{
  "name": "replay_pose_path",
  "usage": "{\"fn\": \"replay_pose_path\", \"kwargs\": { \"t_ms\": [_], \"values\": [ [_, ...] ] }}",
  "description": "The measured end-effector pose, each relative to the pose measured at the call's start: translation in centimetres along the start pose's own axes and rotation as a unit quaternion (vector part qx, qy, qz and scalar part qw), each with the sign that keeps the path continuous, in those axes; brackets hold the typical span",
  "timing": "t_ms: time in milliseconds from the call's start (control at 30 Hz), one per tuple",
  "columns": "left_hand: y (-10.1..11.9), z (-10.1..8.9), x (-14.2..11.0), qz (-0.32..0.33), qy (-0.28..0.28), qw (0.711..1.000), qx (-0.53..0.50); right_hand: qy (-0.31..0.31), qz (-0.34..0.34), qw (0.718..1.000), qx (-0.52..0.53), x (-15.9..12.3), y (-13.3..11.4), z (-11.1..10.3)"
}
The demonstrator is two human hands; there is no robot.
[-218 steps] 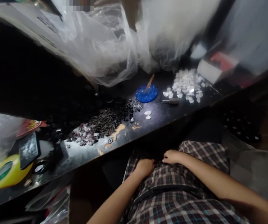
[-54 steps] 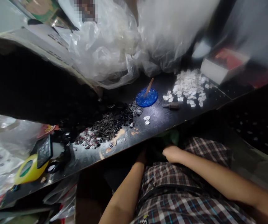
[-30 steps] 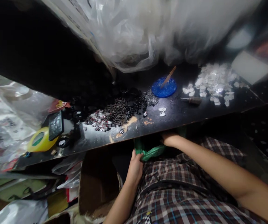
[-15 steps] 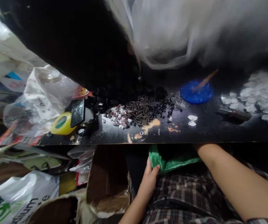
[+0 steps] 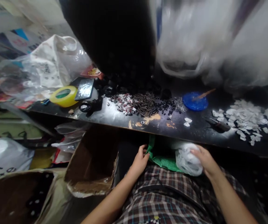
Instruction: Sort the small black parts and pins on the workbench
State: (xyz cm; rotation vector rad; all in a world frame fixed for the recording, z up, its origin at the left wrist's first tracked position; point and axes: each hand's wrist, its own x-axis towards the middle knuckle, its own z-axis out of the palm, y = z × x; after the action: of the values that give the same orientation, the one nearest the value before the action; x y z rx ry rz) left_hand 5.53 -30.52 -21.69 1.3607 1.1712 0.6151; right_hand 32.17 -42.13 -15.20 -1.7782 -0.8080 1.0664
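Note:
My left hand (image 5: 141, 157) is closed on the edge of a green plastic bag (image 5: 163, 161), just below the table's front edge and over my lap. In my right hand (image 5: 205, 159) is a crumpled clear plastic bag (image 5: 189, 158) with something whitish inside that I cannot make out. It overlaps the right side of the green bag. On the dark table (image 5: 115, 119) above lie a pile of small white and red pieces (image 5: 126, 104), dark screws (image 5: 145, 102) and small black parts (image 5: 163, 107).
A blue dish (image 5: 196, 104) with a wooden stick stands right of the piles. White flat pieces (image 5: 243, 116) are heaped farther right. At left are yellow tape (image 5: 63, 96), a phone-like device (image 5: 85, 88) and plastic bags (image 5: 54, 62). Cardboard boxes (image 5: 89, 186) stand below left.
My right hand, hidden under the table edge before, has come out holding the clear plastic bag. My left hand still grips the green bag. The camera view has shifted and tilted.

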Motion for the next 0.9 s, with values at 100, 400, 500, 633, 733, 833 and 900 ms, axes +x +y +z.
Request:
{"fn": "replay_pose_path", "kwargs": {
  "t_ms": [100,400,500,633,733,833,900],
  "values": [
    [1.7,0.5,-1.2,0.048,-0.004,0.998,0.039,-0.030,-0.020,0.999,0.006,-3.1,0.4,-0.7],
    [6.6,5.8,0.4,0.179,-0.256,0.943,0.111,-0.204,-0.319,0.899,-0.219,-8.3,-7.7,-3.4],
    [5.7,3.9,0.4,0.158,-0.262,0.945,0.117,0.015,-0.362,0.890,-0.276,-9.8,-8.8,-6.1],
    [3.7,-1.1,-2.1,0.088,-0.237,0.963,0.095,0.317,-0.246,0.881,-0.251,-10.6,-7.7,-6.7],
    [2.2,-3.9,-3.6,0.021,-0.189,0.979,0.071,0.082,-0.199,0.948,-0.235,-9.6,-6.7,-3.2],
    [1.8,-5.8,-4.0,-0.038,-0.122,0.991,0.043,-0.177,-0.188,0.955,-0.147,-7.9,-7.0,1.9],
    [2.6,-7.0,-3.9,-0.060,-0.078,0.995,0.023,-0.284,-0.220,0.929,-0.083,-7.0,-7.9,5.1]
  ]
}}
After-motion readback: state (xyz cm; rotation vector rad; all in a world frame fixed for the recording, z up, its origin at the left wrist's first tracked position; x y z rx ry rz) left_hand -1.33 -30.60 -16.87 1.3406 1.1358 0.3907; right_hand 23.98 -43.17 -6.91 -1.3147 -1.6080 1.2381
